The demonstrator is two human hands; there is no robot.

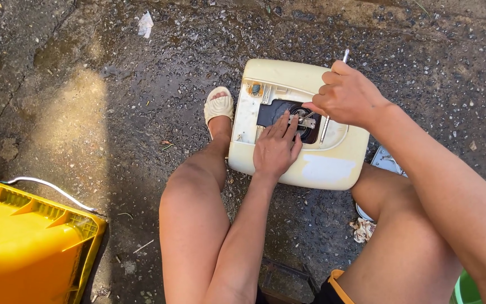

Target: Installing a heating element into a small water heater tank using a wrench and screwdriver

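A cream, rounded-square appliance casing (pixel 333 169) lies on wet ground between my knees, with a dark round opening and a small metal bracket (pixel 305 120) in its middle. My left hand (pixel 275 147) rests flat on the casing, fingertips touching the bracket. My right hand (pixel 347 95) is closed around a thin metal tool (pixel 325 126), a screwdriver by its look, whose tip reaches down beside the opening. A small spring (pixel 256 88) sits at the casing's far left corner.
A yellow plastic crate (pixel 29 242) with a metal handle stands at the lower left. My foot in a cream sandal (pixel 219 105) is left of the casing. A crumpled scrap (pixel 362 229) lies under my right leg. The ground is wet, rough concrete.
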